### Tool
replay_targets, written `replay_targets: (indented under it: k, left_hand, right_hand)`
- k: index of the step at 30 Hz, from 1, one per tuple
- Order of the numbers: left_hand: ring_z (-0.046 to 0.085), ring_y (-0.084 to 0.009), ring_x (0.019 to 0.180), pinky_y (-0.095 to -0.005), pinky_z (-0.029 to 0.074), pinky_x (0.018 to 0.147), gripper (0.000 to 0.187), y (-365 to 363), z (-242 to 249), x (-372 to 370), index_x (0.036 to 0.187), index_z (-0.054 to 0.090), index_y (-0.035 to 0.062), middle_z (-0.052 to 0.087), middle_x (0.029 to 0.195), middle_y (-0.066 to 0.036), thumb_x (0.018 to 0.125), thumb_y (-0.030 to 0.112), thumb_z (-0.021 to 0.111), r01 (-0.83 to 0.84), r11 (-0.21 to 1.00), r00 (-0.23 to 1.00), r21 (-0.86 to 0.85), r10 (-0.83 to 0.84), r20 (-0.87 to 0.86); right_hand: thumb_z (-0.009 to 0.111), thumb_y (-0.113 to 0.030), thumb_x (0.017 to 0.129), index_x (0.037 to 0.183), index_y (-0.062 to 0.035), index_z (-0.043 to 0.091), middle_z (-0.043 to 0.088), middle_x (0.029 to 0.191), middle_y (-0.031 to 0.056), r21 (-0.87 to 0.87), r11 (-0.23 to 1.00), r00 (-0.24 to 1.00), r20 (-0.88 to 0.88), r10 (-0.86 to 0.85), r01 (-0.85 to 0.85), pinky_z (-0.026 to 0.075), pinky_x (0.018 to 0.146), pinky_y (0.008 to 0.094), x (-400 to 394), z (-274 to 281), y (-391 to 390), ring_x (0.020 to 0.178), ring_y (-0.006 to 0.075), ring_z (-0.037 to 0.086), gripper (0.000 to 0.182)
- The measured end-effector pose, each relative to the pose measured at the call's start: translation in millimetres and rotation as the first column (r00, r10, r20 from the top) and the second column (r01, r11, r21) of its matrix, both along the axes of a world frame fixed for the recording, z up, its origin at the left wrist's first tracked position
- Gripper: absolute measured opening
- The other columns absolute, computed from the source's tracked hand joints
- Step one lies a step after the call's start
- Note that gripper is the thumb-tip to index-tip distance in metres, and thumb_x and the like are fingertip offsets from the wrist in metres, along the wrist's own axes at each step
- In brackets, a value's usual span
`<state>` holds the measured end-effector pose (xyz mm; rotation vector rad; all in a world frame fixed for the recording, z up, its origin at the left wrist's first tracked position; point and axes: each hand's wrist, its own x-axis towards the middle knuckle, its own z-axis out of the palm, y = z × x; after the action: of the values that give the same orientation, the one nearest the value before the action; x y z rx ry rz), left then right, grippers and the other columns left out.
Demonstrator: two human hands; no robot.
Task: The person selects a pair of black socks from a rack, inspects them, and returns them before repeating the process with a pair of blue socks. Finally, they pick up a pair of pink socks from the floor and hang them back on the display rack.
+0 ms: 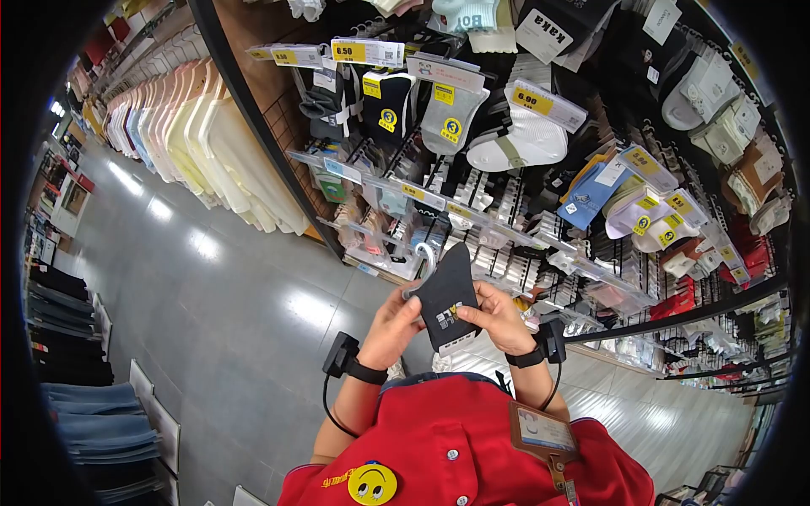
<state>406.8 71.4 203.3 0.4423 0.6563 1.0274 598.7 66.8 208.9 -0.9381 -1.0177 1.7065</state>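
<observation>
A dark sock (445, 291) with pale lettering near its lower end is held up in front of my chest, between both hands. My left hand (393, 320) pinches its left edge, close to a clear curved plastic hook (428, 260) that sticks up beside the sock. On the other side, my right hand (503, 319) grips the right edge with the thumb lying across the front by the lettering. A white strip shows along the sock's bottom end.
A rack of hanging socks (521, 145) with yellow price tags (366, 52) stands ahead and to the right. Pale garments on hangers (198, 139) line the left back. Folded jeans (101, 422) lie at the lower left, beside the grey tiled floor (211, 337).
</observation>
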Motion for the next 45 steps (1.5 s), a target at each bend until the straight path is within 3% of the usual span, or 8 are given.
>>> replay_targets:
  k: [7, 10, 19, 28, 35, 39, 43, 45]
  left_hand:
    - [0.053, -0.0043, 0.076, -0.0189, 0.043, 0.064, 0.028, -1, -13, 7, 0.109, 0.054, 0.0021, 0.059, 0.093, -0.001, 0.088, 0.019, 0.057, 0.026, 0.998, 0.96, 0.06, -0.008, -0.28]
    - [0.055, -0.0046, 0.072, -0.0184, 0.045, 0.061, 0.027, 2, -23, 2, 0.107, 0.056, 0.002, 0.059, 0.089, 0.0, 0.088, 0.022, 0.056, -0.018, 0.998, 0.964, 0.054, 0.031, -0.262]
    - [0.057, -0.0073, 0.074, -0.0208, 0.048, 0.064, 0.031, 1, -18, -2, 0.105, 0.055, -0.0015, 0.059, 0.088, -0.003, 0.089, 0.026, 0.055, -0.007, 1.0, 0.976, -0.011, 0.004, -0.217]
    - [0.056, -0.0094, 0.085, -0.0216, 0.046, 0.073, 0.047, -5, -16, 0, 0.117, 0.046, -0.0063, 0.058, 0.101, -0.008, 0.082, 0.019, 0.064, 0.154, 0.978, 0.934, 0.143, -0.096, -0.345]
    - [0.055, -0.0103, 0.087, -0.0224, 0.045, 0.076, 0.041, -1, -21, 3, 0.115, 0.045, -0.0047, 0.057, 0.102, -0.008, 0.079, 0.006, 0.06, 0.123, 0.989, 0.86, 0.078, -0.067, -0.507]
    - [0.055, -0.0107, 0.088, -0.0228, 0.045, 0.076, 0.037, -2, -37, 11, 0.112, 0.045, -0.0042, 0.057, 0.098, -0.008, 0.077, -0.001, 0.057, -0.014, 0.93, 0.796, 0.366, 0.232, -0.559]
    - [0.059, -0.0147, 0.081, -0.0259, 0.047, 0.07, 0.034, -2, -39, 16, 0.106, 0.048, -0.0042, 0.06, 0.093, -0.013, 0.075, 0.002, 0.059, -0.119, 0.835, 0.674, 0.538, 0.465, -0.574]
    - [0.06, -0.0166, 0.079, -0.0269, 0.048, 0.068, 0.032, -3, -38, 16, 0.103, 0.048, -0.0032, 0.06, 0.091, -0.014, 0.074, 0.002, 0.059, -0.089, 0.804, 0.634, 0.588, 0.501, -0.589]
  right_hand:
    - [0.064, -0.005, 0.079, 0.11, -0.0046, 0.051, 0.056, 0.102, 0.0062, 0.231, 0.947, 0.95, 0.164, -0.265, 0.224, 0.045, 0.078, 0.0243, -17, 1, -4, 0.091, 0.0137, 0.055, 0.033]
    - [0.07, -0.01, 0.071, 0.106, -0.0082, 0.057, 0.05, 0.112, 0.0114, 0.633, 0.773, 0.762, 0.519, -0.387, -0.038, 0.042, 0.087, 0.0334, -15, 14, -7, 0.107, 0.0245, 0.048, 0.037]
    - [0.064, -0.006, 0.076, 0.091, -0.002, 0.061, 0.059, 0.09, 0.009, 0.654, 0.751, 0.766, 0.528, -0.367, -0.091, 0.046, 0.072, 0.0287, -17, -3, -1, 0.082, 0.0228, 0.059, 0.015]
    - [0.058, -0.005, 0.085, 0.09, 0.0015, 0.057, 0.057, 0.082, -0.0011, 0.357, 0.925, 0.817, 0.491, -0.302, 0.127, 0.043, 0.061, 0.0178, -19, -12, -4, 0.075, 0.0026, 0.051, 0.008]
    - [0.055, 0.002, 0.083, 0.092, -0.0024, 0.058, 0.054, 0.086, 0.0035, 0.498, 0.854, 0.808, 0.436, -0.396, 0.149, 0.043, 0.062, 0.0199, -20, -16, 0, 0.071, 0.0091, 0.053, 0.011]
    - [0.053, 0.002, 0.078, 0.092, -0.0034, 0.062, 0.053, 0.077, 0.0092, 0.776, 0.626, 0.542, 0.56, -0.627, -0.079, 0.045, 0.06, 0.0305, -29, -2, -4, 0.067, 0.0243, 0.055, 0.017]
    - [0.053, -0.008, 0.083, 0.102, -0.0035, 0.058, 0.054, 0.077, 0.0041, 0.264, 0.957, 0.623, 0.771, -0.133, -0.122, 0.043, 0.059, 0.0294, -33, 8, -13, 0.065, 0.0202, 0.054, 0.02]
    - [0.052, -0.01, 0.086, 0.105, -0.0031, 0.055, 0.058, 0.087, 0.0026, -0.015, 1.0, 0.996, 0.093, 0.0, 0.002, 0.043, 0.062, 0.0277, -36, -4, -11, 0.073, 0.0165, 0.057, 0.02]
